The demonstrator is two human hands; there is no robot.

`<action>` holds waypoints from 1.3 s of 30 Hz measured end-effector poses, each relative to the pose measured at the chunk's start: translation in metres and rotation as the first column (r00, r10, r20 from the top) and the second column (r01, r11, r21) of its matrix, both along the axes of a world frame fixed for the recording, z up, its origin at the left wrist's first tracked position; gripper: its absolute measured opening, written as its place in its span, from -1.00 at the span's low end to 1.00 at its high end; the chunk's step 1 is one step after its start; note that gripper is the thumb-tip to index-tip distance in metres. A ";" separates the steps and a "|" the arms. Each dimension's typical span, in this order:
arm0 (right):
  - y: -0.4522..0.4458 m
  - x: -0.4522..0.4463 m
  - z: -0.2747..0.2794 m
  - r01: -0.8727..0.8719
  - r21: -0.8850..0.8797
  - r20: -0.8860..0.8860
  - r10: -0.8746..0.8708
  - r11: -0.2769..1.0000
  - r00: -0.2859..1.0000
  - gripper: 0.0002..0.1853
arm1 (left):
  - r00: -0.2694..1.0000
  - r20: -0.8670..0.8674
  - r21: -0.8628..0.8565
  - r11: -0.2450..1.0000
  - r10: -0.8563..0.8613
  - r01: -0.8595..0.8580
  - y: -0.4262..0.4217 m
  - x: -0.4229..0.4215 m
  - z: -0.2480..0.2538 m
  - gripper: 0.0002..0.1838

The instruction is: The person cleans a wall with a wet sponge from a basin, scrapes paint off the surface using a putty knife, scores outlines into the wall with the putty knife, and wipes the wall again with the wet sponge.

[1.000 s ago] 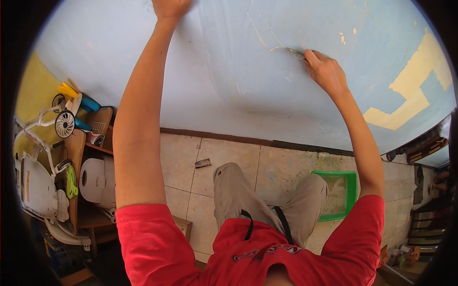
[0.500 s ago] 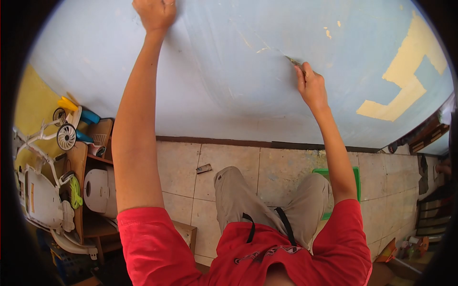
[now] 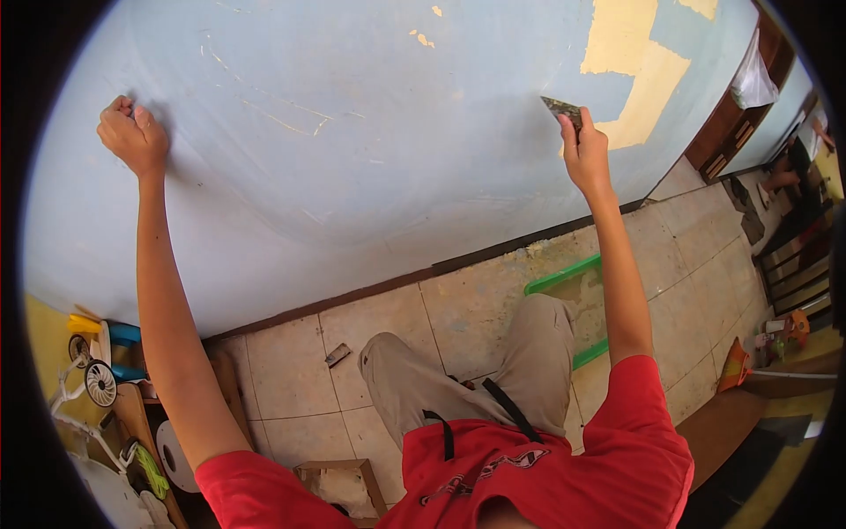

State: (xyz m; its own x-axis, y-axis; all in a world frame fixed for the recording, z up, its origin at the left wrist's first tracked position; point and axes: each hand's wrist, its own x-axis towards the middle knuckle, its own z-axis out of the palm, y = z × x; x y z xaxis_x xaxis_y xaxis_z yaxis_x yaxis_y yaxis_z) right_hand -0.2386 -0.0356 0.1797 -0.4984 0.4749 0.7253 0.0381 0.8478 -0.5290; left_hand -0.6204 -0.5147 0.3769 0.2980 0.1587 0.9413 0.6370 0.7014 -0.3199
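Observation:
My right hand (image 3: 586, 157) grips a putty knife (image 3: 562, 109) with a dark, stained triangular blade. The blade is at the pale blue wall (image 3: 423, 132), just left of a bare yellow patch (image 3: 648, 84) where the blue paint is gone. At the far left, my left hand (image 3: 134, 137) is closed in a fist against the wall; whatever its fingers may hold is hidden. Between the hands, thin scratches and small chips mark the blue paint.
A green tray (image 3: 564, 275) lies on the tiled floor behind my right forearm. A small dark flat piece (image 3: 337, 354) and a cardboard box (image 3: 374, 489) are near my knees. A wheeled white frame (image 3: 88, 379) stands lower left. Another person (image 3: 780, 181) is at far right.
The view has turned to the right. My right hand has moved the putty knife closer to the yellow patch. My left fist is now wholly in view and still at the wall.

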 end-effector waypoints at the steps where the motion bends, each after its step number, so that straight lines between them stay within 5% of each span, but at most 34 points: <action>1: -0.004 -0.003 0.001 -0.018 0.117 0.020 0.016 0.993 1.000 -0.76 | 1.000 -0.004 -0.002 1.000 -0.003 0.003 -0.001 0.000 0.001 -0.63; 11: -0.008 -0.040 0.015 -0.086 0.474 0.115 0.035 0.876 0.993 -0.82 | 0.999 -0.035 -0.021 1.000 0.021 -0.022 -0.004 -0.005 0.004 -0.43; 19: 0.007 -0.037 0.039 -0.214 0.789 0.300 -0.056 0.576 0.952 -0.75 | 0.999 -0.040 -0.001 1.000 0.018 -0.018 -0.001 -0.003 0.003 -0.42; 27: 0.019 -0.045 0.074 -0.296 0.846 0.366 -0.080 0.443 0.927 -0.77 | 0.999 -0.039 -0.013 1.000 0.009 -0.010 0.002 0.004 0.004 -0.49; 32: 0.025 -0.033 0.083 -0.356 0.809 0.425 -0.048 0.468 0.904 -0.84 | 0.999 0.017 0.004 0.999 -0.037 0.037 0.007 0.016 0.001 -0.52; 36: 0.027 -0.035 0.087 -0.351 0.816 0.474 -0.183 0.460 0.861 -0.84 | 0.999 0.018 0.015 0.999 -0.034 0.034 0.007 0.024 0.007 -0.51; 39: 0.029 -0.037 0.085 -0.404 0.792 0.487 -0.074 0.458 0.870 -0.85 | 0.999 0.039 0.020 0.999 -0.032 0.032 0.011 0.024 0.003 -0.51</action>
State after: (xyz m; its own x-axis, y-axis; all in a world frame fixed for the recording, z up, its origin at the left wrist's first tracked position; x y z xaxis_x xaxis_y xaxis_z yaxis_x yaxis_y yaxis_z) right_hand -0.2753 -0.0068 0.2645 -0.8300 -0.3882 0.4006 -0.1603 0.8538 0.4953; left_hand -0.5962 -0.5038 0.3797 0.2651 0.1316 0.9552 0.6711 0.6861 -0.2808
